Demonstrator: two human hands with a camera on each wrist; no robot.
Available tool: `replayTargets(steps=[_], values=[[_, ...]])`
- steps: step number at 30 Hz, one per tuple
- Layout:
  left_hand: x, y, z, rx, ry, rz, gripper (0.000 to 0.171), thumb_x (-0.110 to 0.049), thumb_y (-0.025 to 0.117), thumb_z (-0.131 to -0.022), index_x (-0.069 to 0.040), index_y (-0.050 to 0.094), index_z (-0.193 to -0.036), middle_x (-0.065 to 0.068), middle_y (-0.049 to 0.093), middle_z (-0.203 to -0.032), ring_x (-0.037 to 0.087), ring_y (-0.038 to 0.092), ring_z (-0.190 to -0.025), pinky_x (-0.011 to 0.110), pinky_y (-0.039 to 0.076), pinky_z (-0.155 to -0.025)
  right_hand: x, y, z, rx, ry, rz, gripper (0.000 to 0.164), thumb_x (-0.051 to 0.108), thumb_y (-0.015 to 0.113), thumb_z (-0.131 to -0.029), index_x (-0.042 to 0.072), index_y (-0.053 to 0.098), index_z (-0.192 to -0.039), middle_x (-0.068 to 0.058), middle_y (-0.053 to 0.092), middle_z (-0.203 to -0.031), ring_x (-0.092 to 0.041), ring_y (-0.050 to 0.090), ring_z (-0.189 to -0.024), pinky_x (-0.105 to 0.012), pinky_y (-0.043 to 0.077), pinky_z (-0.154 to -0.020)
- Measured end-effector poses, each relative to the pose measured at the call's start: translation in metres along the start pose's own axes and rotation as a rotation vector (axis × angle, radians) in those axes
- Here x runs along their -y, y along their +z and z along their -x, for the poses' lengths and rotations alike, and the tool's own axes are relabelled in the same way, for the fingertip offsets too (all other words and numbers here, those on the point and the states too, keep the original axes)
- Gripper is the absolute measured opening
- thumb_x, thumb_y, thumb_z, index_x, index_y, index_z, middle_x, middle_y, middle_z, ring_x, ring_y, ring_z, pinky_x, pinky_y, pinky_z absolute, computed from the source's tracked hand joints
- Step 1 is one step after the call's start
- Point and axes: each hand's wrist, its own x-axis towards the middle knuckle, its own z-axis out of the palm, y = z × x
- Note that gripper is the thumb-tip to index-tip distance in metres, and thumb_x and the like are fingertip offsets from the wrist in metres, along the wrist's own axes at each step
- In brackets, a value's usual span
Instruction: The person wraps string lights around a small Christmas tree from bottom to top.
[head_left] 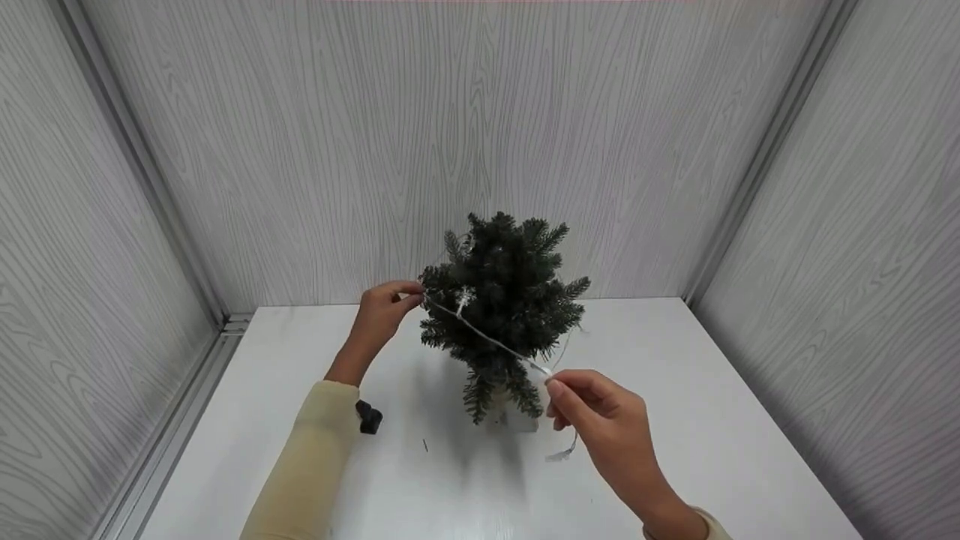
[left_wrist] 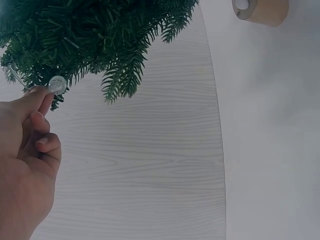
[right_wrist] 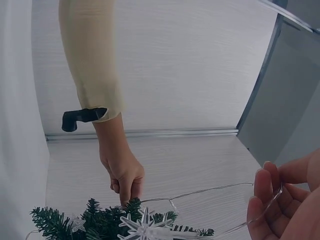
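Note:
A small artificial Christmas tree [head_left: 517, 289] stands on the white table. Across its front runs a thin clear string of snowflake lights [head_left: 491, 340], stretched between both hands. At the tree's left side, my left hand [head_left: 381, 313] pinches the string between thumb and index finger; a clear round piece [left_wrist: 57, 85] shows at those fingertips in the left wrist view. My right hand [head_left: 606, 420] pinches the string in front of the tree, low on the right. One clear snowflake [right_wrist: 144, 226] sits against the branches. Another snowflake [head_left: 561, 454] dangles below my right hand.
Wood-grain panels [head_left: 420, 135] rise behind and on both sides of the table [head_left: 675, 420]. A black strap mount [head_left: 369, 417] sits at the left cuff. Near the tree lies a short dark sliver [head_left: 425, 445]. A brown rounded piece [left_wrist: 270, 12] shows in the left wrist view.

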Motion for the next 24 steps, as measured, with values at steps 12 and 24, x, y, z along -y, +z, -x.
replayTargets(steps=[12,24], values=[[0.008,0.002,0.011,-0.01,0.005,0.145,0.027,-0.018,0.069,-0.098,-0.01,0.072,-0.123,0.012,0.072,-0.117,0.015,0.062,-0.079,0.029,0.055,-0.07,0.0,-0.001,-0.001,-0.008,-0.018,0.004,0.008,0.01,0.068,-0.097,0.006,0.073,-0.1,-0.008,0.068,-0.079,-0.022,0.065,-0.068,-0.031,0.058,-0.066],[-0.044,0.006,0.052,-0.207,0.225,0.047,0.029,-0.021,0.07,-0.097,-0.008,0.071,-0.123,0.002,0.072,-0.111,0.017,0.062,-0.082,0.026,0.051,-0.071,-0.003,-0.006,0.0,-0.03,0.005,0.018,0.01,0.012,0.068,-0.097,0.004,0.072,-0.1,-0.009,0.068,-0.079,-0.021,0.066,-0.069,-0.031,0.058,-0.066]])
